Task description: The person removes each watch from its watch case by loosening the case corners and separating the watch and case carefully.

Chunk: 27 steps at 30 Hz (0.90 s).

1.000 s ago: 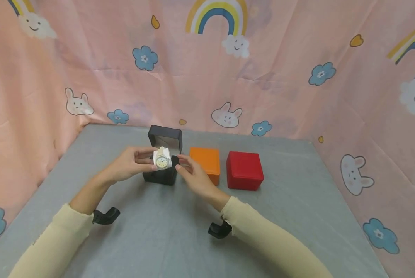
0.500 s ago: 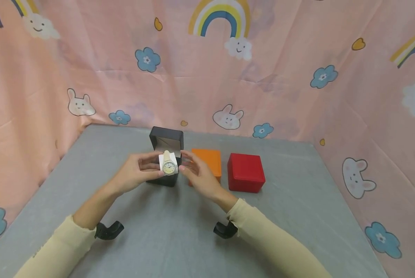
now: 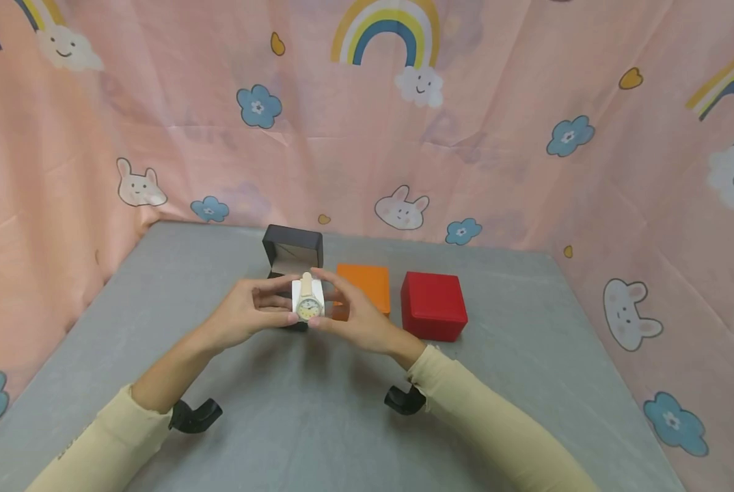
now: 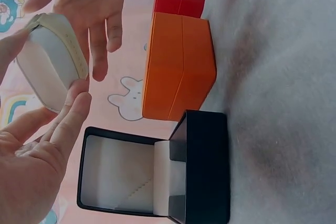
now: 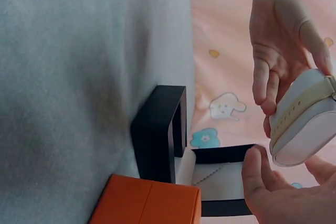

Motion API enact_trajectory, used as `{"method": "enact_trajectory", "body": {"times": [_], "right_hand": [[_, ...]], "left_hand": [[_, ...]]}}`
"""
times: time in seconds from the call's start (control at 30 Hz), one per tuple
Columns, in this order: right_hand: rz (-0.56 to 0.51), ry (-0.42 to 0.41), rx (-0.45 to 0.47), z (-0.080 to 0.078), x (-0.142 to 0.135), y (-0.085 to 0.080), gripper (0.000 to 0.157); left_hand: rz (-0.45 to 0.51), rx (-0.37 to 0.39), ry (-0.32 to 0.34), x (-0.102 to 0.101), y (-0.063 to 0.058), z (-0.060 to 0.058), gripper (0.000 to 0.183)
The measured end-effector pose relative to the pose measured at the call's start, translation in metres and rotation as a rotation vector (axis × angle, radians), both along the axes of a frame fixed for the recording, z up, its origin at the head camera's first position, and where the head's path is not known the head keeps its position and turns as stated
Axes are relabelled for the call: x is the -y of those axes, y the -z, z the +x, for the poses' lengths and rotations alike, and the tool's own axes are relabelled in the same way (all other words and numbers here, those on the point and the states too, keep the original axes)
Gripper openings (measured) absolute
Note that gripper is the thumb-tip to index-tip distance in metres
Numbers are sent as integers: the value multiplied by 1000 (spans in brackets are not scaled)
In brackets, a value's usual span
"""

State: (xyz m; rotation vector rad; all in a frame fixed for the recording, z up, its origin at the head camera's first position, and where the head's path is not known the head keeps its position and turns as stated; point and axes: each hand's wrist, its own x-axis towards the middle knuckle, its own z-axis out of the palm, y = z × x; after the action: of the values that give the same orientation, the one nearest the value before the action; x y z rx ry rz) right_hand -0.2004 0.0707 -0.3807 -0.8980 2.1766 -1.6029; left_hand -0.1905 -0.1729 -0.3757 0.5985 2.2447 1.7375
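A watch (image 3: 308, 308) with a cream strap and pale dial is wrapped round a white cushion (image 4: 42, 69), held up above the table. My left hand (image 3: 240, 314) pinches the cushion's left side between thumb and fingers. From the other side, my right hand (image 3: 357, 318) reaches round it, fingers and thumb spread at its edges; firm contact is not plain. Behind the hands stands a black watch box (image 4: 207, 166), lid up, with a pale lining. In the right wrist view, the cushion's rounded end shows near my right fingers (image 5: 253, 174).
A closed orange box (image 3: 367, 281) stands right of the black one, partly behind my right hand. Farther right sits a closed red box (image 3: 433, 306). All rest on a grey-covered table (image 3: 527, 383), with a pink patterned curtain (image 3: 496, 137) around its back and sides.
The watch on its cushion has moved right and toward me, away from the black box, in my left hand. My right hand has closed in, its thumb and index finger now at the watch's edge.
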Motion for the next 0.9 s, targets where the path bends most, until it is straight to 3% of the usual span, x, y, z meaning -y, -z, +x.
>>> {"method": "enact_trajectory", "body": {"times": [0.6,0.9], "right_hand": [[19,-32,-35,-1,-3,-2,76],[18,-68,-1,-1,-2,2,75]], "left_hand": [[-31,-33,23,-9,-2,3,69],[-82,-41,14,-11,1,4,71]]}}
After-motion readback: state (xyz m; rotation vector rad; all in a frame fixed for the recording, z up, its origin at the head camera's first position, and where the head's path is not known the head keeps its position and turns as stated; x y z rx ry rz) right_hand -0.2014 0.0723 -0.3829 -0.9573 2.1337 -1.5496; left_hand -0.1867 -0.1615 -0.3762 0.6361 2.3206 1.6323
